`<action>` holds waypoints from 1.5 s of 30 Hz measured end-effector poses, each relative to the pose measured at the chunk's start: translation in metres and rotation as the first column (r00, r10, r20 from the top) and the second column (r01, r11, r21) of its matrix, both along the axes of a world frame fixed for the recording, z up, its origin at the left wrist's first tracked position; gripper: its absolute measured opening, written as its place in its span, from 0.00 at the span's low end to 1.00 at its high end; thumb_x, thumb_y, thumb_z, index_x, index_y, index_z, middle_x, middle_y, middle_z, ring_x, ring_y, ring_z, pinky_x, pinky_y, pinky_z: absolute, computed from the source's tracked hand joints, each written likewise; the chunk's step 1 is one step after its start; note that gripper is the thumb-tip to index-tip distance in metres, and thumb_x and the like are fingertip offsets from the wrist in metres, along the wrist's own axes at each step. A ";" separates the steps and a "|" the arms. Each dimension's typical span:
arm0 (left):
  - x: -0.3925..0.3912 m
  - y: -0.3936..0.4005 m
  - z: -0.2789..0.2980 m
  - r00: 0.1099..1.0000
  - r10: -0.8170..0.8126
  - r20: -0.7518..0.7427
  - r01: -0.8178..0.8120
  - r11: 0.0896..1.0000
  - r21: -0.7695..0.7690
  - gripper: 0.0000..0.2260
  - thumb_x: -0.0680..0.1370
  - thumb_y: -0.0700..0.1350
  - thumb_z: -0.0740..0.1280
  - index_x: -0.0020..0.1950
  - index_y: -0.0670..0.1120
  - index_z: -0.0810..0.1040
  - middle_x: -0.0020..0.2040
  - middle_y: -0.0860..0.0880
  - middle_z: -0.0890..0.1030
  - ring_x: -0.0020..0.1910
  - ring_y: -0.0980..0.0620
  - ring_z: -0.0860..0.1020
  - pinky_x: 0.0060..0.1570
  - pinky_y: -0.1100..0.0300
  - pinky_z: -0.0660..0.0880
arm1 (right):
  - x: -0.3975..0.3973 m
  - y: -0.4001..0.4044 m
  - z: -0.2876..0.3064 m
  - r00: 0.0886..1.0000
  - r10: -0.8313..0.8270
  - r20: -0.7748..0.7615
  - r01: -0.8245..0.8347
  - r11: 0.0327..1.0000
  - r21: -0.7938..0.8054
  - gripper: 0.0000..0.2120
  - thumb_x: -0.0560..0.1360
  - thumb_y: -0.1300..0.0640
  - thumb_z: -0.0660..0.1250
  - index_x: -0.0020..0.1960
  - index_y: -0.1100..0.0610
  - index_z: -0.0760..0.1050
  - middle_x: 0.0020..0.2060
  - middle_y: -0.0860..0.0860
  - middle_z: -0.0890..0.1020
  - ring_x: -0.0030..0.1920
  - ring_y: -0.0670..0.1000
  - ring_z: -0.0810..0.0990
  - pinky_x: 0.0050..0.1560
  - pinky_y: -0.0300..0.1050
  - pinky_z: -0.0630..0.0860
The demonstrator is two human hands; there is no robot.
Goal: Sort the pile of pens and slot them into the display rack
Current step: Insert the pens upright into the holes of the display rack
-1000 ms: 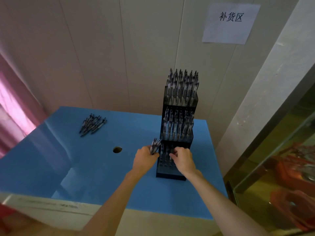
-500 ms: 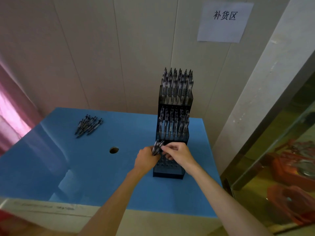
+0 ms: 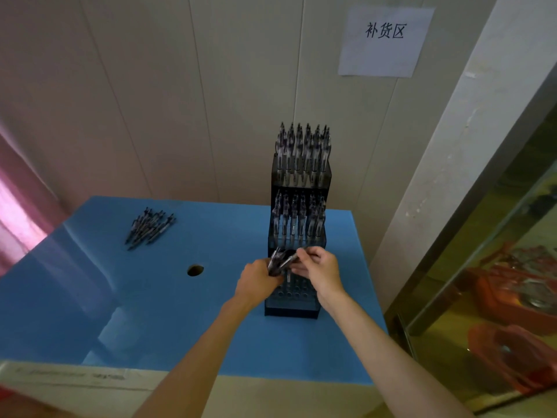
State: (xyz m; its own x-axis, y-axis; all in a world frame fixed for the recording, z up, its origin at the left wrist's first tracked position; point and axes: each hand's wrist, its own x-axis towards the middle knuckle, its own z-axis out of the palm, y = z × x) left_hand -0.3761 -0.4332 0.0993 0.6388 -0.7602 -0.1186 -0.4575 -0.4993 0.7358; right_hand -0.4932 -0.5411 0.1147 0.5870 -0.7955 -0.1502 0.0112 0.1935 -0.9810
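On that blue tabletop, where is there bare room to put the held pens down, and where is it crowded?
Bare blue table lies between the loose pen pile and the near edge, around the round hole. A narrower strip runs right of the display rack. It is crowded at the rack's lowest tier, where the left hand grips a pen bundle and the right hand pinches one pen.

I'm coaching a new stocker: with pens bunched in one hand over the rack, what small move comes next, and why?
Probably draw the single pen pinched by the right hand free of the bunch in the left hand, then lower it into an empty hole in the rack bottom tier; the upper tiers look full.
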 end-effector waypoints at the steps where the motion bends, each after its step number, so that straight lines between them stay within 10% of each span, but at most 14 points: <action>1: 0.002 0.002 -0.002 1.000 0.010 -0.007 -0.010 1.000 0.006 0.07 0.73 0.43 0.72 0.39 0.50 0.74 0.32 0.50 0.78 0.30 0.51 0.75 0.29 0.61 0.69 | -0.001 -0.005 0.002 0.998 -0.052 0.022 0.052 0.999 0.008 0.04 0.80 0.62 0.67 0.52 0.64 0.77 0.44 0.58 0.86 0.43 0.56 0.87 0.45 0.45 0.84; 7: 0.015 0.013 -0.011 0.994 0.109 -0.025 -0.109 0.994 0.019 0.13 0.74 0.42 0.71 0.35 0.48 0.68 0.30 0.49 0.71 0.28 0.50 0.68 0.32 0.57 0.67 | -0.013 -0.036 0.002 0.990 -0.135 -0.051 0.117 0.958 -0.263 0.03 0.79 0.65 0.68 0.52 0.65 0.78 0.41 0.59 0.85 0.38 0.53 0.86 0.42 0.42 0.83; 16: 0.020 0.013 -0.008 0.993 0.118 -0.017 -0.118 0.993 -0.018 0.13 0.75 0.42 0.70 0.35 0.48 0.67 0.30 0.48 0.71 0.28 0.50 0.68 0.31 0.57 0.66 | -0.007 -0.031 -0.023 0.940 -0.168 -0.296 -0.120 0.649 -0.751 0.10 0.78 0.61 0.70 0.58 0.64 0.79 0.45 0.56 0.86 0.40 0.51 0.84 0.46 0.46 0.82; 33: 0.017 0.005 -0.007 0.996 0.081 -0.027 -0.081 0.996 -0.023 0.13 0.75 0.42 0.70 0.37 0.47 0.67 0.31 0.47 0.71 0.29 0.49 0.67 0.32 0.56 0.67 | -0.004 -0.034 -0.058 0.846 -0.082 -0.526 -0.345 0.668 -0.659 0.18 0.77 0.56 0.72 0.32 0.62 0.76 0.26 0.56 0.79 0.27 0.50 0.79 0.35 0.42 0.80; 45: 0.005 -0.003 -0.002 0.999 0.033 -0.033 -0.034 0.999 -0.026 0.13 0.73 0.42 0.70 0.35 0.48 0.67 0.30 0.49 0.71 0.29 0.51 0.70 0.32 0.58 0.68 | -0.015 -0.031 -0.020 0.799 0.214 -0.563 -0.451 0.831 -0.324 0.07 0.77 0.57 0.72 0.44 0.60 0.85 0.35 0.52 0.86 0.35 0.51 0.86 0.42 0.48 0.84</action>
State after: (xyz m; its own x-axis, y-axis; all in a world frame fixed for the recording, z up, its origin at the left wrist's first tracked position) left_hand -0.3707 -0.4359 0.0973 0.6601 -0.7417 -0.1192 -0.4168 -0.4936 0.7633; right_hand -0.5086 -0.5718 0.0946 0.7678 -0.6130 -0.1863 -0.4691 -0.3400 -0.8151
